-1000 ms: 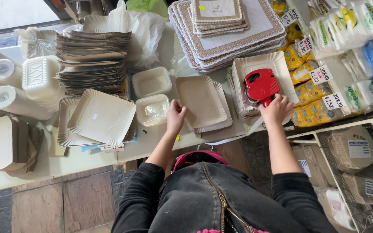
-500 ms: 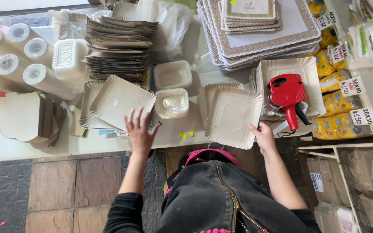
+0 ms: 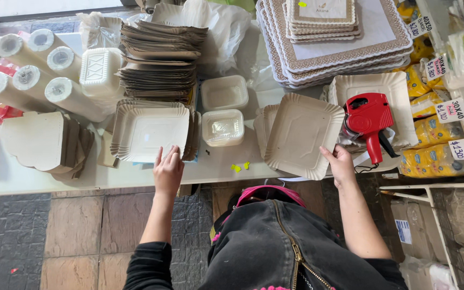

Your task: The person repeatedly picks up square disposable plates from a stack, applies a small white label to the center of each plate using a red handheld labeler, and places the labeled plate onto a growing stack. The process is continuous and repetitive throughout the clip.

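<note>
My left hand (image 3: 167, 171) rests with fingers together on the near edge of a stack of square beige paper plates (image 3: 149, 130) on the white table (image 3: 6, 174). My right hand (image 3: 339, 164) grips the near right corner of a second square paper plate stack (image 3: 299, 134), which is tilted up off the table. A red price-label gun (image 3: 369, 121) lies just right of that hand, on another plate stack (image 3: 374, 86).
Two small white lidded containers (image 3: 223, 110) sit between the plate stacks. Behind are a tall pile of brown trays (image 3: 159, 59), white paper rolls (image 3: 33, 80), large patterned cake boards (image 3: 339, 43) and plastic bags. Shelves with packaged goods and price cards stand at the right.
My left hand moved from the middle of the table to the left plate stack. My right hand left the label gun, took the right plate stack and lifted its edge.
</note>
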